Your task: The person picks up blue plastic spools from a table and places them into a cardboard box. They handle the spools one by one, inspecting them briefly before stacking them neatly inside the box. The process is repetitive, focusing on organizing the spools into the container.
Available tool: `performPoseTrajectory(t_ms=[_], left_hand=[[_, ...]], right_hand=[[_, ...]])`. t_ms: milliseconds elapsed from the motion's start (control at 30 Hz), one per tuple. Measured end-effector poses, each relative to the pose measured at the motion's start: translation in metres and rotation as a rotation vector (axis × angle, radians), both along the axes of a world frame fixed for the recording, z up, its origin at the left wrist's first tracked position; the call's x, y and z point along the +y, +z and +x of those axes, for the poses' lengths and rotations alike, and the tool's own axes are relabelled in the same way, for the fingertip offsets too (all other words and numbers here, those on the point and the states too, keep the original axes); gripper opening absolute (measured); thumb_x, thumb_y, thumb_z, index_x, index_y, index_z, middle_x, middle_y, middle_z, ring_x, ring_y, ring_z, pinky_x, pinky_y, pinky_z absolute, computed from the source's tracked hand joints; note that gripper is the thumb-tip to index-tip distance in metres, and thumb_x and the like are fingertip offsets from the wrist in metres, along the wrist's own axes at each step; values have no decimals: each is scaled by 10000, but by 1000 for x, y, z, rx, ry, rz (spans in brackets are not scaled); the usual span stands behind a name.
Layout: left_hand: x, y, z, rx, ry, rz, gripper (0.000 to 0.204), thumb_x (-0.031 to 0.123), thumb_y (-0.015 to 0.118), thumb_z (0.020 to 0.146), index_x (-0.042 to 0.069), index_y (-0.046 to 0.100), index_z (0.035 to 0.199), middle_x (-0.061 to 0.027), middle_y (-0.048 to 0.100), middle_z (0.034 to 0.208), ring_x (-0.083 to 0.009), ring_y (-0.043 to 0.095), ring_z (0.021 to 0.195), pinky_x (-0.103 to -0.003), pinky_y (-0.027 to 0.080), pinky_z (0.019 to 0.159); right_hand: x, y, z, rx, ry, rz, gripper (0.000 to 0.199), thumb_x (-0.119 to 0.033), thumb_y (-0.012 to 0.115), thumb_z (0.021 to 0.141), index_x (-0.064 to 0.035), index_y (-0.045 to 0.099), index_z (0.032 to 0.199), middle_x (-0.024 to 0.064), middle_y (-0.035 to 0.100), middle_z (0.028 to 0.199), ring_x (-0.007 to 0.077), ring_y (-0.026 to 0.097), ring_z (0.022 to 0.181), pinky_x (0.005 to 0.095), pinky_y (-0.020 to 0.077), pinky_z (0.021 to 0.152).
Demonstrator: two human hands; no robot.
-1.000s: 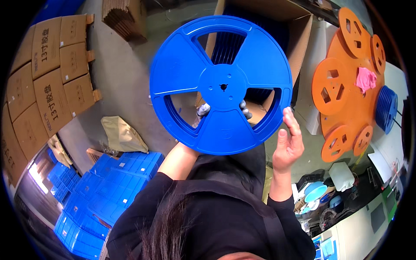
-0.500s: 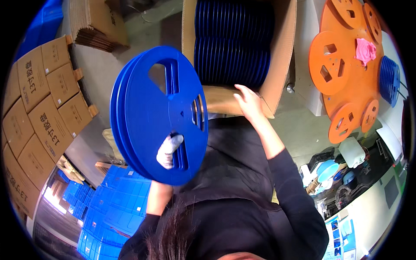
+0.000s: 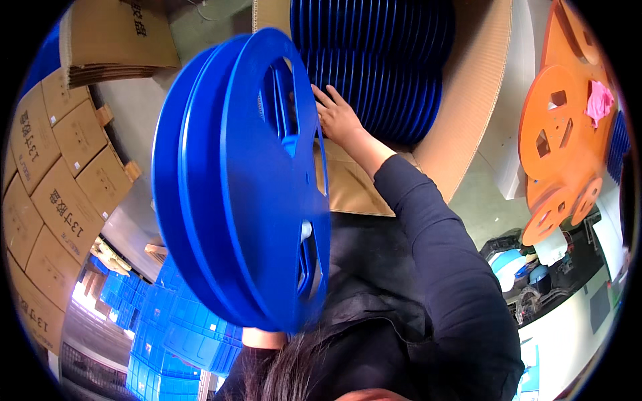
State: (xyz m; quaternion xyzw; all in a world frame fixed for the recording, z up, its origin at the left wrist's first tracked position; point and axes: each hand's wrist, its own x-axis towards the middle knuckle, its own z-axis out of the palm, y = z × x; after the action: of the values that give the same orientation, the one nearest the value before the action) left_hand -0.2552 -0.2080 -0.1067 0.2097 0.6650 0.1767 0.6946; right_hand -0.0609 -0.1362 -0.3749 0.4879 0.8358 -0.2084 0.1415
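Note:
My left hand (image 3: 306,230) holds large blue plastic reels (image 3: 267,194), pressed side by side and turned partly edge-on. A pale, covered fingertip shows through a cutout in the front reel; the rest of that hand is hidden behind it. My right hand (image 3: 340,120) has its fingers spread at the near left of an open cardboard box (image 3: 468,120), beside the rim of the held reels. Its fingertips are close to the blue reels (image 3: 374,80) packed upright in rows inside the box; whether they touch is unclear.
Stacked printed cartons (image 3: 67,200) stand at left, with flattened cardboard (image 3: 120,40) above them. Blue plastic crates (image 3: 180,327) lie at lower left. Large orange discs (image 3: 558,134) with a pink cloth (image 3: 599,103) are at right.
The held reels have come closer and turned more edge-on. My right hand has moved left, from the box's near edge to beside the held reels. The box appears larger and nearer.

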Motion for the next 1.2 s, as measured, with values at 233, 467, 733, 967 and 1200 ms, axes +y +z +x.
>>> performPoseTrajectory(t_ms=[233,467,733,967,1200], left_hand=[[48,-85,25,-12,-20,72,399,238,712,849,58,591,1184,-60,657,1032,-177,630,898,-329,520,817],[78,-131,42,-44,-16,44,379,226,703,857,66,592,1183,-51,656,1031,-170,627,892,-328,519,809],[95,-163,64,-84,16,14,357,212,691,866,76,594,1181,-42,656,1029,-163,624,884,-326,517,800],[90,-57,80,141,-95,85,496,150,607,862,33,497,1331,-125,589,1244,-202,591,1065,-300,461,923],[83,-8,83,-46,130,94,548,150,620,837,22,480,1351,-130,554,1315,-240,506,1240,-368,379,1058]], right_hand=[[-29,-10,31,99,-101,57,624,-207,545,907,-234,309,1485,-10,185,1590,225,153,1468,461,200,1171],[-30,-10,36,116,-115,14,642,-198,525,915,-244,267,1500,-23,145,1599,205,118,1476,422,173,1189],[-34,-12,39,135,-116,12,700,-266,571,900,-247,236,1514,-41,125,1603,196,103,1478,420,146,1198],[-34,-9,44,86,-77,21,677,-202,526,907,-240,235,1517,-41,126,1605,194,125,1475,410,156,1186],[-33,-10,37,117,-94,66,729,-189,601,855,-207,269,1504,-11,173,1593,211,157,1468,427,205,1169]])
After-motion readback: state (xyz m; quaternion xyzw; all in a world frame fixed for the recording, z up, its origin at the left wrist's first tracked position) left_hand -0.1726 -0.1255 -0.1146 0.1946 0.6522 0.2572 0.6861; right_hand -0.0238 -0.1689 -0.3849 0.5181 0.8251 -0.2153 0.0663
